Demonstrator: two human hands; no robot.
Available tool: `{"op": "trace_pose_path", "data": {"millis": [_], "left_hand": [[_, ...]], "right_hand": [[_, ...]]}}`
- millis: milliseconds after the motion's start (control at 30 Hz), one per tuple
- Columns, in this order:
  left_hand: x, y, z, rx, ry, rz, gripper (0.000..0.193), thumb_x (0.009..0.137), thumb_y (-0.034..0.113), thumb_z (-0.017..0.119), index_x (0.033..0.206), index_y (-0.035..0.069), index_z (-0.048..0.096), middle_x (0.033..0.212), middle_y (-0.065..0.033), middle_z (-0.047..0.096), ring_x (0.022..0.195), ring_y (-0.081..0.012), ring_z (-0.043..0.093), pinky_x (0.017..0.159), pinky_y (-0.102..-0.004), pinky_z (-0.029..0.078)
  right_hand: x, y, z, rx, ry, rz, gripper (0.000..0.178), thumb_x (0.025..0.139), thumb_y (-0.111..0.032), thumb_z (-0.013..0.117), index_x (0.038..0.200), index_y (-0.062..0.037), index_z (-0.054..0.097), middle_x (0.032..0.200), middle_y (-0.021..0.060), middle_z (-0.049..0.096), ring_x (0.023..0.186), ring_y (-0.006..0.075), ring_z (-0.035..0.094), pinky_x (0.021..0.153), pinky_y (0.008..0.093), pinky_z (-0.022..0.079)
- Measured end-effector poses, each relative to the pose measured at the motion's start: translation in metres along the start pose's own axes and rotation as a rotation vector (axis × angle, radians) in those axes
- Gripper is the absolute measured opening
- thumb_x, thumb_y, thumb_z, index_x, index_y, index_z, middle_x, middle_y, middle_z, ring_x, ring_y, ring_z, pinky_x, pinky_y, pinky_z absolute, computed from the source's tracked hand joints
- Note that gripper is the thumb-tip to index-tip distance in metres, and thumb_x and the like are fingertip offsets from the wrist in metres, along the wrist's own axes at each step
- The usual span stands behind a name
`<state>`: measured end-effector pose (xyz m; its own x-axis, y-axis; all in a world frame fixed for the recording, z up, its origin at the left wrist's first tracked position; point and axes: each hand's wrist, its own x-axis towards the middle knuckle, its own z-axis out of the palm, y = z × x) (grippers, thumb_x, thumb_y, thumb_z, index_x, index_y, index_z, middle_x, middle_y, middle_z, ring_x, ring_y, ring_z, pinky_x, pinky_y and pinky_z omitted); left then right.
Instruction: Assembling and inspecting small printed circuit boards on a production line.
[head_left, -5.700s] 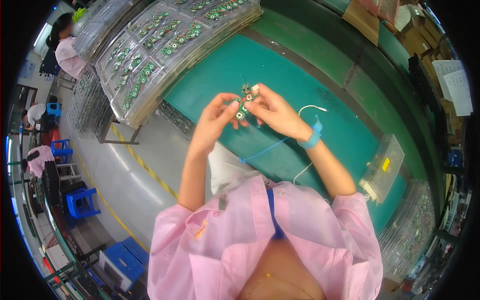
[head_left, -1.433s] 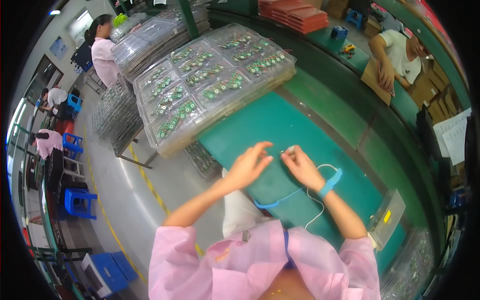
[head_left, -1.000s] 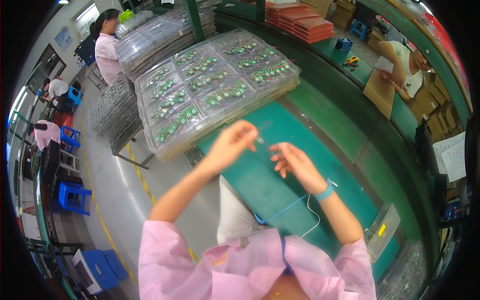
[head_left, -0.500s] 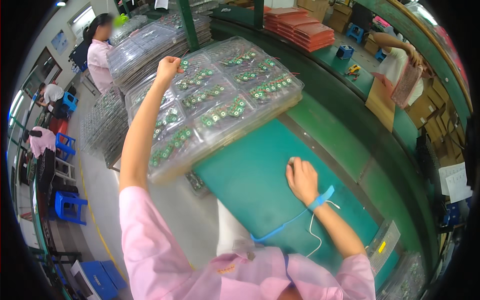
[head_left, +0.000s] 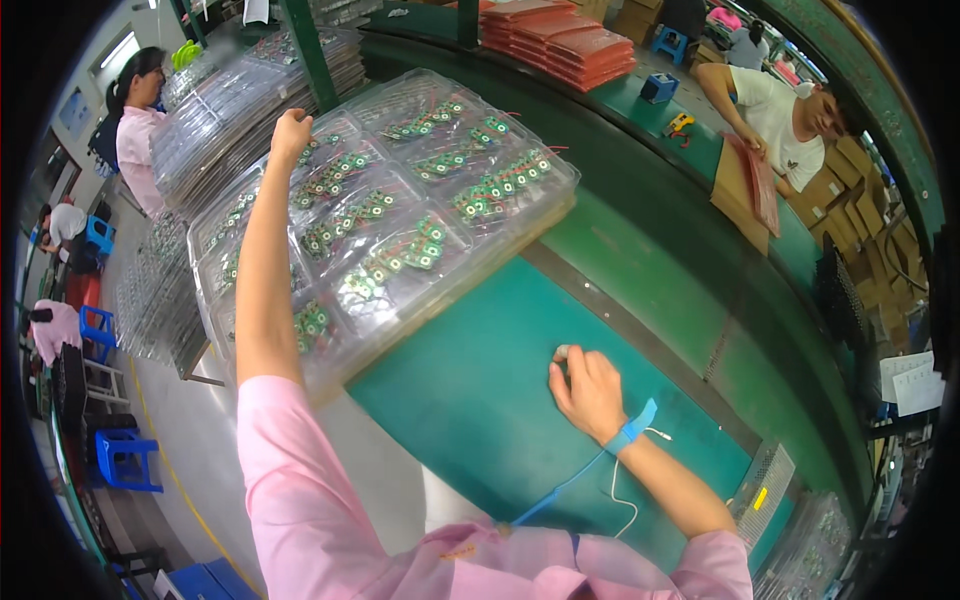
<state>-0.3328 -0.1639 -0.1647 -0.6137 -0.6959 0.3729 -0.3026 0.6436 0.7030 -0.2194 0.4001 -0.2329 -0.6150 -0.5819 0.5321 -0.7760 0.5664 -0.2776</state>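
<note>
My left hand (head_left: 292,133) reaches over the far left part of a clear plastic tray (head_left: 452,255), its fingers closed; whatever is in them is hidden. Small green circuit boards (head_left: 505,185) with thin red wires lie in groups in the tray's compartments. The tray sits on top of a stack of similar trays. Above the green mat (head_left: 470,340), my right hand (head_left: 590,392) has curled fingers, with a small pale bit at the fingertips that I cannot make out. A blue wrist strap (head_left: 630,430) with a cord circles my right wrist.
Tall stacks of trays (head_left: 235,120) stand at the far left beside a green post (head_left: 308,55). A green conveyor (head_left: 640,270) runs along the right. Beyond it are red packs (head_left: 560,45) and a person (head_left: 785,120) handling a red pack. A perforated metal box (head_left: 765,490) stands near right.
The view has shifted, so the tray appears further left. My left hand stays over its far left part, while my right hand has come slightly nearer. The other person has lowered a red pack onto cardboard.
</note>
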Motion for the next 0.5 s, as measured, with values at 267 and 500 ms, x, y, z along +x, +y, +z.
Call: {"op": "trace_pose_path", "data": {"millis": [267,500], "left_hand": [[-0.031,0.018,-0.003,0.551,-0.360,0.335,0.034,0.081,0.016,0.046,0.109,0.017,0.065,0.102,-0.0104,0.066,0.090,-0.0300,0.060,0.082,-0.0382,0.046],[-0.041,0.014,0.000,0.742,-0.317,0.288,0.040,0.077,0.012,0.045,0.111,0.020,0.065,0.107,-0.0113,0.064,0.103,-0.0298,0.052,0.089,-0.0388,0.037]], "right_hand": [[0.000,-0.001,-0.002,0.002,0.014,-0.028,0.017,0.076,-0.010,0.062,0.092,-0.0080,0.056,0.067,0.0046,0.049,0.057,0.0222,0.049,0.054,0.0310,0.042],[-0.002,-0.001,0.000,-0.008,0.010,-0.016,0.018,0.076,-0.010,0.063,0.093,-0.0078,0.056,0.068,0.0045,0.048,0.058,0.0221,0.049,0.054,0.0308,0.042]]}}
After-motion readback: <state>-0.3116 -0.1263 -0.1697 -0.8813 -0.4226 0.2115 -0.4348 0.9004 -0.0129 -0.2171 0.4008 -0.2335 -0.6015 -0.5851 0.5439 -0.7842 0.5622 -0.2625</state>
